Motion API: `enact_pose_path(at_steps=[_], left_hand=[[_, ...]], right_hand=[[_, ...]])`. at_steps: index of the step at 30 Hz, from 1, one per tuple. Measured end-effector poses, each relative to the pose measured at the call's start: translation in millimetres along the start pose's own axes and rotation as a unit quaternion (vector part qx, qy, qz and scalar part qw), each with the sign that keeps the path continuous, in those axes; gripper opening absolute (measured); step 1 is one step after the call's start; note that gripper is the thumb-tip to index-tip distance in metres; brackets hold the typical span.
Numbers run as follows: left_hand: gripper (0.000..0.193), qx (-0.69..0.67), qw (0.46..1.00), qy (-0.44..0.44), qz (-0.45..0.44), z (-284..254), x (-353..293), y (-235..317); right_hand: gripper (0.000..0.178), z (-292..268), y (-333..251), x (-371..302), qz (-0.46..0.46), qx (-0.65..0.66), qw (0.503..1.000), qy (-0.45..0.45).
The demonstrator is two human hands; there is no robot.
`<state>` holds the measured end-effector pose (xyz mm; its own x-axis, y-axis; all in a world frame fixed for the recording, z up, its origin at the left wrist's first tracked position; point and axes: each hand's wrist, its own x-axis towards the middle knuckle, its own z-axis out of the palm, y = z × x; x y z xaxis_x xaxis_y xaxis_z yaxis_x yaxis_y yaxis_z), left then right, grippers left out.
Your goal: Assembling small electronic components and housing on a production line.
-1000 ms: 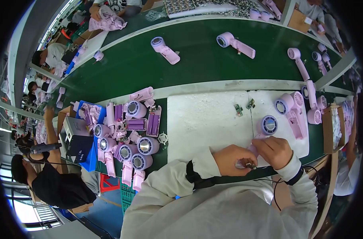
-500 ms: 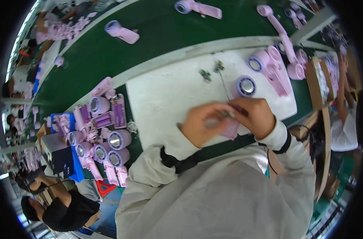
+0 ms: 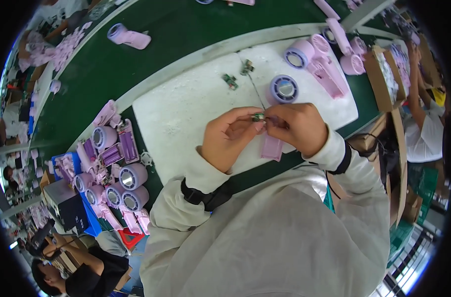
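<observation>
My left hand (image 3: 229, 137) pinches a small green circuit board (image 3: 257, 117) between thumb and fingers. Right beside it, my right hand (image 3: 298, 129) is closed at the fingertips by the board's edge; what they grip is too small to make out. Below the fingers lies the pink handle (image 3: 271, 148) of a handheld fan, partly covered by my right hand. Its round lilac fan head (image 3: 284, 89) rests just beyond my hands. A thin dark wire (image 3: 256, 92) runs from near my fingers toward a loose circuit board (image 3: 247, 67), with another circuit board (image 3: 229, 81) close by.
A white foam board (image 3: 176, 109) covers the bench in front of me. Pink fan parts (image 3: 327, 76) sit at its far right, beside a cardboard box (image 3: 379, 79). Fan heads and purple-filled handles (image 3: 128, 143) crowd the left. Beyond runs a green belt (image 3: 186, 34) carrying a fan (image 3: 129, 37).
The view has shifted, so the bench appears further up and left. My left hand, blurred before, is now steady with the circuit board showing at its fingertips.
</observation>
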<state>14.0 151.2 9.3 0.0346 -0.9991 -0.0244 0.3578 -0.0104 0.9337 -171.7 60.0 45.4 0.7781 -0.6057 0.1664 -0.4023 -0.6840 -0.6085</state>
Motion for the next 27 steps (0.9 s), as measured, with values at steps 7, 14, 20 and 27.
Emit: enact_pose_path(at_steps=[7, 14, 20, 27], left_hand=[[0.029, -0.006, 0.999, 0.039, -0.024, -1, 0, 1], [0.032, 0.033, 0.999, 0.012, 0.023, -2, -2, -3], [0.031, 0.005, 1.0, 0.008, 0.021, 0, 0, 0], [0.027, 0.085, 0.991, 0.011, 0.099, 1, -1, -5]], right_hand=[[0.017, 0, -6, -3, 0.019, -0.009, 1.0, 0.017], [0.014, -6, -10, -3, 0.076, 0.111, 0.988, 0.07], [0.013, -6, -8, 0, 0.071, 0.131, 0.988, 0.047], [0.013, -8, -9, -3, 0.062, 0.14, 0.987, 0.045]])
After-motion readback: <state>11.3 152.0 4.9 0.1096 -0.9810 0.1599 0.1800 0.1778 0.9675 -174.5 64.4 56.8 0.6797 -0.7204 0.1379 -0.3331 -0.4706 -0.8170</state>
